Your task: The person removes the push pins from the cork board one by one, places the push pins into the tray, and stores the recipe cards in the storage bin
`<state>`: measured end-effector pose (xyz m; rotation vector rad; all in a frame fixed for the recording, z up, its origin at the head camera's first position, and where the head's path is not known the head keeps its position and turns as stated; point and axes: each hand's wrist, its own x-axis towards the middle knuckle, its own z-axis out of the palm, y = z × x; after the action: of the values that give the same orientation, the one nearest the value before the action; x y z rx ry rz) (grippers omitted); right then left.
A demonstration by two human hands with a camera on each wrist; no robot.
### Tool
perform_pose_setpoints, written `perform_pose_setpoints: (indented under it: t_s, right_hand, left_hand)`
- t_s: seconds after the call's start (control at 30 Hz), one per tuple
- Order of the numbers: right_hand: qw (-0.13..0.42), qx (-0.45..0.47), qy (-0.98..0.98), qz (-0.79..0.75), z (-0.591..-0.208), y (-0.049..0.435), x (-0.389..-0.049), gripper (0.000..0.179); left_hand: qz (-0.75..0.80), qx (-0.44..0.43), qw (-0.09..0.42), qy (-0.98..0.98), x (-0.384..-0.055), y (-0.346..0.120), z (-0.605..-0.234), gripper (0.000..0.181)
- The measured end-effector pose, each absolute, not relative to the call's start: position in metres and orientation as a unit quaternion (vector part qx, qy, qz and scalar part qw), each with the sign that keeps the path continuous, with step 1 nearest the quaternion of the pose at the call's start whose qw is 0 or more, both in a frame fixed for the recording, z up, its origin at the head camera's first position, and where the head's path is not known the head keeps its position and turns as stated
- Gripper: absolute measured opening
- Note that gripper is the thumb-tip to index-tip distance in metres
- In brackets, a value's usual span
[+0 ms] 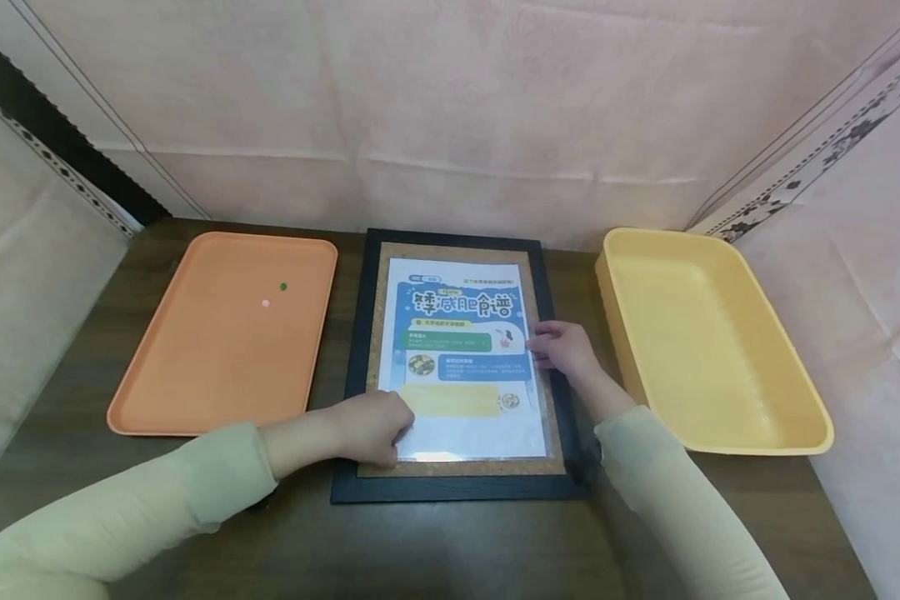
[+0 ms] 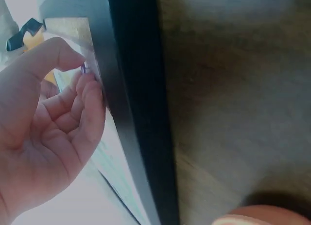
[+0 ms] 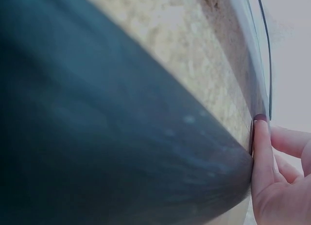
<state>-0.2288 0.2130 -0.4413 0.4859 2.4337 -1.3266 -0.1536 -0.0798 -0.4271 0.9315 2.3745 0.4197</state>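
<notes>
A blue-and-white printed poster (image 1: pixel 461 437) in a glossy clear sleeve lies over a black-framed cork board (image 1: pixel 457 490). At the poster's lower left edge, my left hand (image 1: pixel 371 425) has its fingers curled. The left wrist view shows that thumb and forefinger pinching a small purple pin (image 2: pixel 83 68), mostly hidden by the fingertips. My right hand (image 1: pixel 566 348) pinches the poster's right edge about midway up. From the right wrist, the poster's edge stands a little off the cork (image 3: pixel 175 35), between the fingers (image 3: pixel 262 152) of that hand.
An orange tray (image 1: pixel 217 367) lies left of the board, with a green dot-sized piece (image 1: pixel 283 287) and a white one (image 1: pixel 266 303) on it. To the right stands a deep yellow bin (image 1: pixel 712 350). Pale cloth (image 1: pixel 450 108) hangs behind the dark wooden table (image 1: pixel 435 550).
</notes>
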Motion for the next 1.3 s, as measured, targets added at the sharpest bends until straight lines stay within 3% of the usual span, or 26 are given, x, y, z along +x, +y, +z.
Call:
perform_pose_setpoints:
  t_s: [0.1, 0.37, 1.0, 1.3]
  right_hand:
    - [0.163, 0.171, 0.854, -0.464, -0.441, 0.214, -0.230, 0.050]
    - [0.163, 0.177, 0.852, -0.465, -0.441, 0.215, -0.230, 0.050]
    - [0.170, 0.189, 0.847, -0.466, -0.441, 0.217, -0.230, 0.051]
    - [0.172, 0.188, 0.848, -0.464, -0.440, 0.214, -0.230, 0.051]
  left_hand:
    - [0.197, 0.342, 0.289, 0.872, -0.158, -0.084, -0.428, 0.016]
    - [0.255, 0.337, 0.344, 0.839, -0.171, -0.088, -0.427, 0.013]
    - [0.227, 0.344, 0.348, 0.842, -0.167, -0.082, -0.422, 0.016]
    - [0.232, 0.320, 0.396, 0.829, -0.172, -0.087, -0.419, 0.015]
